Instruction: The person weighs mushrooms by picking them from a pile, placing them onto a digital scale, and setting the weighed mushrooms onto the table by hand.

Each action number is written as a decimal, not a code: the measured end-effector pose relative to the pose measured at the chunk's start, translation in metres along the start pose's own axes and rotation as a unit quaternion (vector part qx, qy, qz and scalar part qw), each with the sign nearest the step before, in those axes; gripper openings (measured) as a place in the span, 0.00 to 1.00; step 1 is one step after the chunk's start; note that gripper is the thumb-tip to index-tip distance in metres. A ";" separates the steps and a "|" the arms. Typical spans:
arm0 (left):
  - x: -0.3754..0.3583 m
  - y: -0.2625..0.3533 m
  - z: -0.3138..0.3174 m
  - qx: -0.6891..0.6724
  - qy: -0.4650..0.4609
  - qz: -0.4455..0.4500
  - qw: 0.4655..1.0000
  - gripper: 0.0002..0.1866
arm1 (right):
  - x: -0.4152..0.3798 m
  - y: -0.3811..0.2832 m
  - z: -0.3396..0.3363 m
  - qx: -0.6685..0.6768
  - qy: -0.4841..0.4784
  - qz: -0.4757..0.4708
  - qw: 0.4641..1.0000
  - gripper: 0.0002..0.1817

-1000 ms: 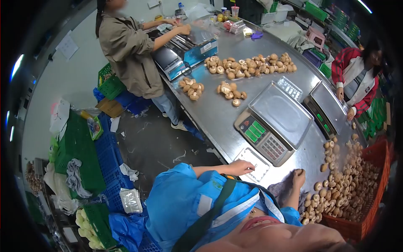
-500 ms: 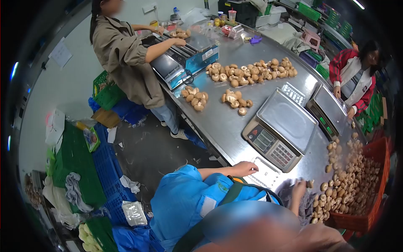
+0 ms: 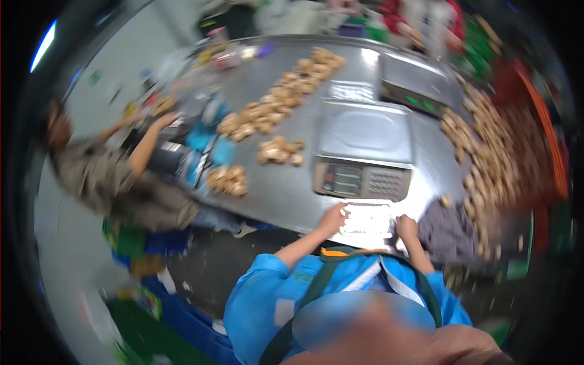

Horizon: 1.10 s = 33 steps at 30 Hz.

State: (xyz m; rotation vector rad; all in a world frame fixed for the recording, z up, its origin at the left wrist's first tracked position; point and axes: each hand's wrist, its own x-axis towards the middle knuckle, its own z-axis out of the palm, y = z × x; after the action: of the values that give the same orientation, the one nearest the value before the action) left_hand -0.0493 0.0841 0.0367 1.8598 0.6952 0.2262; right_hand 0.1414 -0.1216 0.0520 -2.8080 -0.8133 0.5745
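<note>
A clear white plastic tray (image 3: 367, 219) lies flat at the near table edge, just below a scale (image 3: 364, 139). At its left rim is my left hand (image 3: 333, 220), fingers closed over the edge. My right hand (image 3: 407, 228) is curled by the tray's right side; whatever its fingers hold is hidden and blurred. To the right of that hand lies a crumpled grey cloth (image 3: 448, 232), with a single mushroom (image 3: 446, 201) at its upper edge. Loose mushrooms (image 3: 491, 158) spread from an orange crate (image 3: 550, 131) on the right.
More mushrooms lie in a long row (image 3: 280, 100) and two small piles (image 3: 226, 180) on the metal table (image 3: 267, 201). A second scale (image 3: 413, 79) stands beyond. A co-worker in a brown jacket (image 3: 115, 176) works at the left; another in red and white (image 3: 426, 24) stands opposite.
The view has swung right and blurred. My left hand has closed on the tray's left edge. My right hand has moved from the grey cloth to the tray's right side.
</note>
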 end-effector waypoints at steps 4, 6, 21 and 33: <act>0.023 0.091 -0.018 0.215 -0.020 0.249 0.944 0.37 | -0.024 0.004 -0.018 0.157 0.158 -0.072 0.972 0.11; 0.035 0.100 -0.004 0.142 -0.244 0.185 0.941 0.26 | -0.035 0.002 -0.031 0.234 0.146 -0.069 0.959 0.11; 0.164 0.182 0.170 0.080 -0.107 0.123 0.983 0.14 | -0.030 0.384 -0.130 0.183 0.339 0.330 0.862 0.34; 0.263 0.219 0.385 0.087 -0.193 0.070 0.975 0.31 | 0.050 0.468 -0.092 0.377 0.474 0.266 0.750 0.29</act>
State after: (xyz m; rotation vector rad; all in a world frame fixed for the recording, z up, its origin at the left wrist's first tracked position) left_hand 0.4207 -0.1263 0.0376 2.0449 0.3230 -0.1106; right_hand 0.4422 -0.4911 -0.0001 -2.0306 0.3809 -0.4305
